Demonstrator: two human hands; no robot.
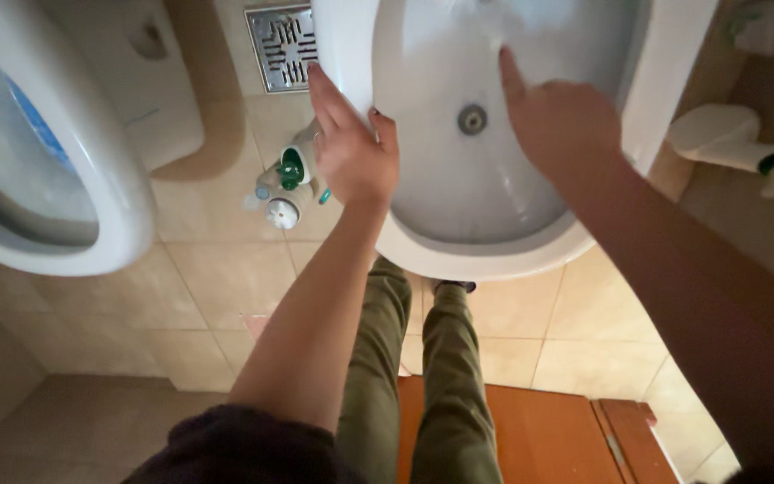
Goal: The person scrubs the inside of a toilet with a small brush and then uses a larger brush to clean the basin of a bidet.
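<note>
A white washbasin (pixel 459 242) fills the upper middle of the head view, with a metal drain (pixel 471 119) at its bottom. My left hand (pixel 348 148) rests flat on the basin's left rim, fingers together and pointing up. My right hand (pixel 555 116) lies inside the bowl against its right wall, index finger stretched upward. Neither hand holds anything that I can see.
A white toilet bowl (pixel 42 170) stands at the left. Several cleaner bottles (pixel 290 184) sit on the beige tiled floor under the basin's left edge, near a metal floor drain (pixel 281 47). A white bottle (pixel 732 139) lies at the right. My legs stand below the basin, a brown wooden board (pixel 539 439) behind them.
</note>
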